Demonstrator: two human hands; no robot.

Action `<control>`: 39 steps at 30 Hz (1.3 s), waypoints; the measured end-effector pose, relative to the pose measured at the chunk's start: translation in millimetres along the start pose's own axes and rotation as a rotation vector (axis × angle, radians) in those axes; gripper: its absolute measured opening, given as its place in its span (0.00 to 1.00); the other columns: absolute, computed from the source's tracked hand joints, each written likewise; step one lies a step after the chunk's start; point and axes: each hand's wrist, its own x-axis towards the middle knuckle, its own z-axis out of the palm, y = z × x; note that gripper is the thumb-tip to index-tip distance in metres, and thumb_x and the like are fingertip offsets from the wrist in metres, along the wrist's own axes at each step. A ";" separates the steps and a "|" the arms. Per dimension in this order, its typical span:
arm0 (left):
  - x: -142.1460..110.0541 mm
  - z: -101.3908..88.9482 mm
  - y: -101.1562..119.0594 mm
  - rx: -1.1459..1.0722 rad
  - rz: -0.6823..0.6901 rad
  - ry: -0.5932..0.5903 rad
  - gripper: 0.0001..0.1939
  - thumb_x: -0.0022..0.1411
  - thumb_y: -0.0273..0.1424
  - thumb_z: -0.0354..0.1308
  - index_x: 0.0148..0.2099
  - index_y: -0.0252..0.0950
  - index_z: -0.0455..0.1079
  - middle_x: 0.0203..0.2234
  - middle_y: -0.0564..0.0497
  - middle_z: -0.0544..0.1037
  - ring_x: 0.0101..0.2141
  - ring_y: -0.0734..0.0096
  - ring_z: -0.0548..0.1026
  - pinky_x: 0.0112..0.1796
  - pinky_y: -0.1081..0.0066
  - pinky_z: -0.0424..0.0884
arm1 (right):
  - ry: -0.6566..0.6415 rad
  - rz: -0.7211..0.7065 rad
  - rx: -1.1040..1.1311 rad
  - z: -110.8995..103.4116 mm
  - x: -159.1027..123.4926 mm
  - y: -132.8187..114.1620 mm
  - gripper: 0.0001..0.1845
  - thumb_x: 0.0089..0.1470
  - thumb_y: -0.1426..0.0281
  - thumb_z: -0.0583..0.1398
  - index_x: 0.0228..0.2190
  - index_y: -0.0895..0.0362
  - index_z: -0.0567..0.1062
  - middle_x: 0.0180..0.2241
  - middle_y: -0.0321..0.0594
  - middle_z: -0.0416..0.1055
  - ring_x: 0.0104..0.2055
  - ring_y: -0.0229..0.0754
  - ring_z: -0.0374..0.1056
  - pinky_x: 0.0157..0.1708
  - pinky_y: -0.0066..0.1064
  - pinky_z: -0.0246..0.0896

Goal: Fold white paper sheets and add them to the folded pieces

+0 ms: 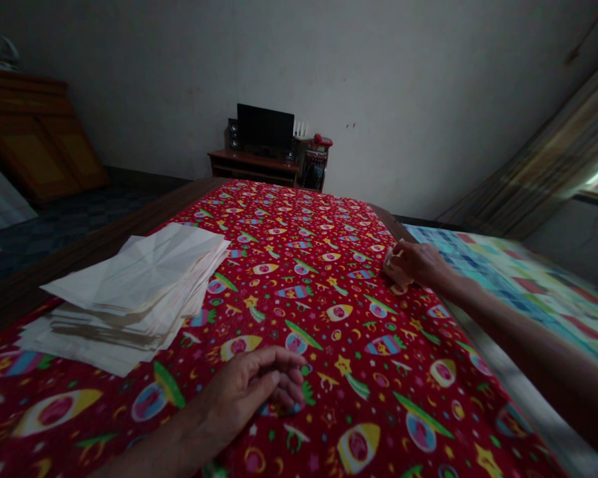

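Note:
Near the front middle, my left hand (266,382) rests on the red cloth (299,299), palm turned sideways. Its fingers are loosely curled with a gap to the thumb, and nothing shows in them. My right hand (416,261) reaches to the cloth's right edge, its fingers closed on a small light-brown piece (397,271). That piece lies against the cloth; what it is made of I cannot tell, since the fingers partly cover it. Left of my left hand lies an uneven stack of white paper sheets (149,269), the top one creased in a fan of folds.
The cloth, printed with rockets and stars, covers a long dark wooden table (179,206). A patterned bed cover (518,279) lies to the right. Farther off stand a television (266,127) on a low stand (252,162) and a wooden cabinet (44,139).

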 end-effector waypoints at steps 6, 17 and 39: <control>-0.6 -0.3 -2.4 -0.046 0.011 -0.008 0.19 0.55 0.42 0.61 0.42 0.32 0.71 0.31 0.48 0.74 0.31 0.70 0.76 0.32 0.73 0.71 | -0.018 -0.026 0.074 1.8 -12.9 -5.7 0.15 0.55 0.65 0.53 0.34 0.61 0.75 0.25 0.45 0.71 0.22 0.36 0.60 0.24 0.29 0.45; -4.0 -1.8 -2.2 0.080 0.030 -0.036 0.15 0.60 0.37 0.53 0.45 0.31 0.68 0.33 0.46 0.74 0.33 0.68 0.76 0.34 0.71 0.72 | 0.038 0.071 0.111 1.5 -23.6 -9.5 0.19 0.52 0.65 0.52 0.34 0.62 0.79 0.22 0.46 0.72 0.21 0.38 0.61 0.22 0.27 0.46; 274.2 53.6 30.5 1.677 0.729 -0.237 0.23 0.58 0.22 0.51 0.56 0.41 0.63 0.45 0.45 0.69 0.44 0.58 0.70 0.39 0.65 0.69 | 0.069 -0.025 0.221 4.1 -27.8 -11.9 0.18 0.51 0.62 0.52 0.27 0.62 0.76 0.21 0.42 0.70 0.21 0.35 0.58 0.22 0.26 0.47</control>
